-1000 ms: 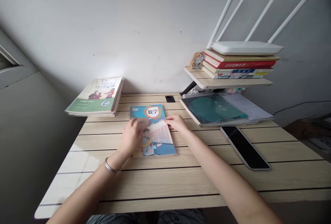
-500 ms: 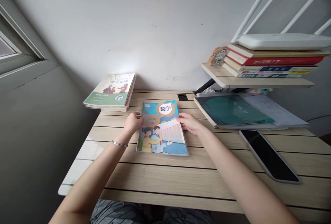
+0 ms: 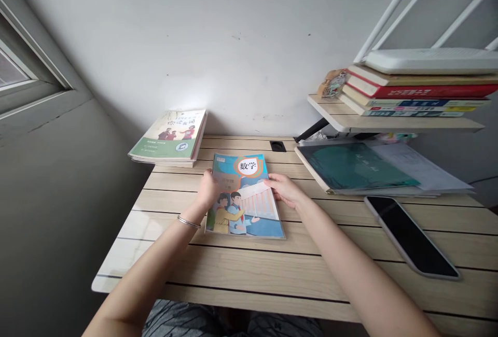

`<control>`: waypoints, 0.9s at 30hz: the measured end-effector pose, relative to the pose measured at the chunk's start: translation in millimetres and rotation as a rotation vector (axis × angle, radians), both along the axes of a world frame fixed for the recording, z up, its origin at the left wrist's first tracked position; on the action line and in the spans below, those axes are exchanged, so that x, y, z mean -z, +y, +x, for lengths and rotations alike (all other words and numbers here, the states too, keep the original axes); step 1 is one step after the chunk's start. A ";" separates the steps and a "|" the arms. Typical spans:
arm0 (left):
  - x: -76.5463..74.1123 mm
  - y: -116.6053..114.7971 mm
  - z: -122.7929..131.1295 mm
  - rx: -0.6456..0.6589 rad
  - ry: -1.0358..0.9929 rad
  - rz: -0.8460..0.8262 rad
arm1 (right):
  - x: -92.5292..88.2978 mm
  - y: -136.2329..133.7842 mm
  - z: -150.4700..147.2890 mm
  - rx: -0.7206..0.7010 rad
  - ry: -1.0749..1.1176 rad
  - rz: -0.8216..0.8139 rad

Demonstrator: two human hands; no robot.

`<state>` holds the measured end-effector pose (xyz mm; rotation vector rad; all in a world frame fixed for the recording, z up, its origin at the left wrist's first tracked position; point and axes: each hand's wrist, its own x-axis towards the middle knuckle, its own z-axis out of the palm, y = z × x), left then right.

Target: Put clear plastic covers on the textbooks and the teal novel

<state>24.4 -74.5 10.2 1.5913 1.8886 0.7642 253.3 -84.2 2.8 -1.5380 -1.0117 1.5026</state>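
Maths textbook lies on our desk, a pale sheet across its cover. Our half-curled left hand touches its left edge, our right hand the sheet; we cannot tell if either grips.

1. Math textbook is mid-desk, nearer the back edge.
2. Stack of books on the back-left corner.
3. Folder on the back-right corner, phone just in front.
4. Above that, wall shelf, books on it, router on those.

Glossy paper textbook, smooth wood-grain desktop, glassy black phone screen
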 end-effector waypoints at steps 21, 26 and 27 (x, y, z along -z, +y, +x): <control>20.3 -30.9 7.0 0.430 0.732 0.255 | 4.7 4.3 32.8 0.250 -0.355 0.216; 19.2 -27.7 4.3 0.444 0.638 0.280 | 2.0 2.6 37.9 0.253 -0.318 0.150; 17.6 -25.3 2.5 0.424 0.608 0.296 | 1.1 2.5 35.5 0.246 -0.301 0.134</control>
